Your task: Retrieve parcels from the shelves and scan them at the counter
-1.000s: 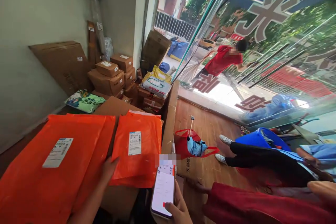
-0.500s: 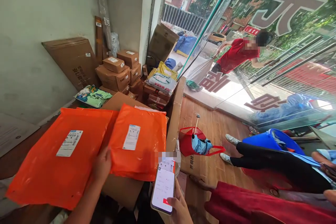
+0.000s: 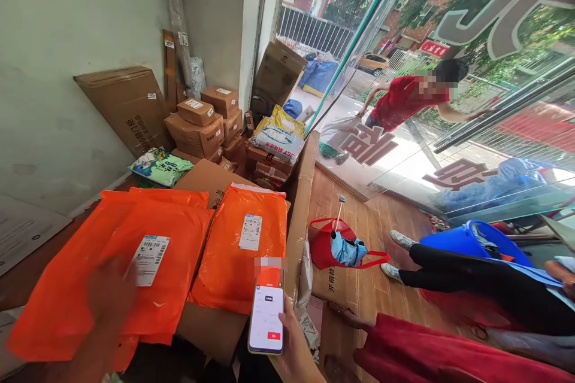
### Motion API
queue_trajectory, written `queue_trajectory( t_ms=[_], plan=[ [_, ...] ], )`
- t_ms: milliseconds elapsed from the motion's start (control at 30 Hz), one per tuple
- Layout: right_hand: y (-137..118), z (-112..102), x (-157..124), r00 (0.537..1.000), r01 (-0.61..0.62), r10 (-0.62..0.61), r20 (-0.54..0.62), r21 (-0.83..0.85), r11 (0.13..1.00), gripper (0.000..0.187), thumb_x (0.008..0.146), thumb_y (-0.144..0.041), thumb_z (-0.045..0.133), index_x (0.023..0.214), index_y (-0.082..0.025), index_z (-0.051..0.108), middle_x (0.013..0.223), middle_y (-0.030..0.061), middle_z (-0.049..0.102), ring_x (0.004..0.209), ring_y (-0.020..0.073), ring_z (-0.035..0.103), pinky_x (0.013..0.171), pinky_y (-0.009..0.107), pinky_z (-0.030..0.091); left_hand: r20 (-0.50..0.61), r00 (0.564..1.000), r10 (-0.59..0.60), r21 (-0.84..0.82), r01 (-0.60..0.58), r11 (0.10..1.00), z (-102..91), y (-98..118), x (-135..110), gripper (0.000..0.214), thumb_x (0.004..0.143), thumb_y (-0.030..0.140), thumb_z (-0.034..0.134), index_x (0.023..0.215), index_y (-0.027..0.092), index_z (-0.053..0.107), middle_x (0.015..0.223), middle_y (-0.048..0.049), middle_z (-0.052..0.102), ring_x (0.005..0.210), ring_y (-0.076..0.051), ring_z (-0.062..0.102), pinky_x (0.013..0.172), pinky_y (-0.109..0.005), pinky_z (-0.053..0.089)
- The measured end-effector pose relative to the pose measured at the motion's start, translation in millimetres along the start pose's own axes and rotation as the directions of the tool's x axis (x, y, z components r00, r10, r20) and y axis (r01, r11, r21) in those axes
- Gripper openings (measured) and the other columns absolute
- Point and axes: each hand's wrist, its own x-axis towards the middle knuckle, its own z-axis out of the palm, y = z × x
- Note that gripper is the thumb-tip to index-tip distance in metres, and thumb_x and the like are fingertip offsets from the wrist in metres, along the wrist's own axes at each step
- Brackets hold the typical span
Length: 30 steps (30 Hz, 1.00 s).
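My right hand [image 3: 296, 341] is wrapped round a smartphone [image 3: 263, 311], its lit screen facing up. My left hand [image 3: 112, 290], smeared by motion, is over an orange mailer bag [image 3: 179, 251] beside its white label; whether the fingers grip it cannot be seen. Under that bag another orange mailer bag [image 3: 54, 305] sticks out to the left. To the right, a third orange mailer bag [image 3: 224, 269] with a white label lies on a cardboard box [image 3: 206, 326], close to the phone.
Several cartons [image 3: 195, 134] are piled by the wall, with a green package [image 3: 164, 167] in front. A red tote bag [image 3: 321, 251] stands on the floor. A person in red [image 3: 406, 102] is behind the glass door; another person's legs [image 3: 458, 263] are at right.
An orange mailer bag has gone from the right pile onto the left one, exposing another labelled bag at right. My left hand has moved left; the phone has shifted slightly left and its screen differs.
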Motion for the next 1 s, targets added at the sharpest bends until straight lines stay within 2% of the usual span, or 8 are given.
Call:
queue_trajectory(
  t_ms=[33,67,100,133,233,333,567,1000],
  plan=[
    [2,6,6,1.000,-0.019,0.019,-0.015,0.010,1.000,0.054,0.065,-0.052,0.081,0.112,-0.030,0.066,0.108,0.0013,0.073,0.094,0.0220,0.069,0.076,0.033,0.054,0.092,0.980,0.176,-0.076,-0.169,0.983,11.4,21,-13,0.043,0.090,0.040,0.034,0.111,0.012,0.059,0.121,-0.0162,0.063,0.116,-0.031,0.057,0.099,-0.043,0.047],
    [3,13,12,0.999,-0.043,0.043,-0.014,0.028,0.999,0.053,0.068,-0.057,0.078,0.111,-0.029,0.067,0.111,0.0016,0.073,0.099,0.0223,0.067,0.079,0.033,0.054,0.277,0.905,0.324,-0.162,-0.288,0.944,24.0,42,-28,0.039,0.090,0.034,0.036,0.112,0.011,0.060,0.119,-0.0156,0.064,0.114,-0.027,0.059,0.100,-0.035,0.047],
    [4,21,19,0.998,-0.061,0.061,0.002,0.042,0.997,0.055,0.067,-0.062,0.076,0.110,-0.027,0.068,0.112,0.0022,0.073,0.103,0.0232,0.066,0.083,0.034,0.054,0.368,0.838,0.403,-0.215,-0.345,0.914,37.2,61,-42,0.035,0.088,0.034,0.043,0.112,0.015,0.062,0.114,-0.0105,0.067,0.111,-0.022,0.062,0.098,-0.027,0.047],
    [5,29,27,0.998,-0.063,0.062,0.029,0.038,0.997,0.059,0.066,-0.067,0.074,0.108,-0.025,0.068,0.113,0.0029,0.073,0.106,0.0241,0.065,0.088,0.035,0.053,0.397,0.818,0.416,-0.218,-0.356,0.909,50.4,76,-56,0.037,0.086,0.034,0.051,0.117,0.016,0.061,0.115,-0.0095,0.067,0.112,-0.021,0.062,0.096,-0.025,0.047],
    [6,52,51,0.992,-0.052,0.050,0.114,0.014,0.999,0.069,0.065,-0.076,0.068,0.108,-0.023,0.069,0.113,0.0046,0.072,0.109,0.0255,0.064,0.097,0.039,0.049,0.393,0.868,0.303,-0.116,-0.280,0.953,82.8,104,-86,0.060,0.085,0.031,0.054,0.134,-0.002,0.045,0.118,-0.0250,0.060,0.112,-0.035,0.060,0.093,-0.039,0.049],
    [2,70,71,0.993,-0.006,0.006,0.119,-0.006,1.000,0.072,0.064,-0.081,0.064,0.105,-0.022,0.069,0.108,0.0058,0.073,0.104,0.0264,0.066,0.092,0.040,0.052,0.359,0.911,0.201,-0.055,-0.194,0.979,97.9,108,-95,0.064,0.090,0.031,0.046,0.139,-0.009,0.033,0.119,-0.0297,0.056,0.109,-0.037,0.060,0.088,-0.043,0.049],
    [-13,92,85,0.988,0.093,-0.093,0.124,0.004,0.996,0.070,0.069,-0.081,0.059,0.110,-0.025,0.062,0.116,0.0049,0.070,0.107,0.0259,0.064,0.079,0.036,0.055,0.361,0.917,0.168,-0.057,-0.158,0.986,102.1,98,-93,0.055,0.089,0.033,0.050,0.132,-0.001,0.043,0.118,-0.0237,0.062,0.113,-0.033,0.060,0.088,-0.036,0.049],
    [-19,88,87,0.993,0.040,-0.039,0.115,-0.006,0.999,0.075,0.060,-0.083,0.065,0.108,-0.026,0.062,0.114,0.0045,0.071,0.104,0.0265,0.066,0.077,0.037,0.054,0.370,0.918,0.140,-0.040,-0.135,0.990,102.7,102,-95,0.051,0.089,0.034,0.051,0.123,-0.003,0.049,0.119,-0.0269,0.062,0.114,-0.035,0.060,0.089,-0.038,0.048]
  ],
)
